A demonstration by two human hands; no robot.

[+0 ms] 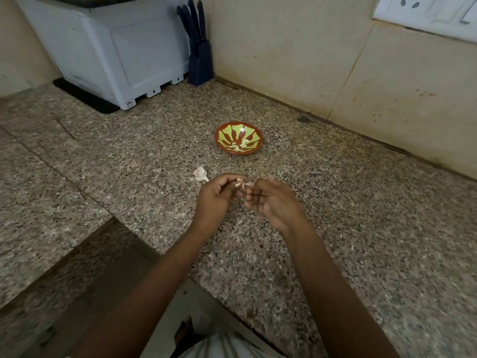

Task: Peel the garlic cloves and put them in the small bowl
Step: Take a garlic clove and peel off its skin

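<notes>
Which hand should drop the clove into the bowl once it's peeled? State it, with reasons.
Left, probably. The left hand seems to pinch the garlic clove while the right hand picks at its skin; the small bowl lies straight ahead.

I'm in a home kitchen: speckled granite desk (144, 140), knife block (200, 65) in the corner, white appliance (124, 47), tiled wall (284, 52), sockets (409, 3).

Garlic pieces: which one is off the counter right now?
The clove pinched between the left hand and right hand. The bulb piece lies on the counter left of it; other cloves sit in the bowl.
</notes>
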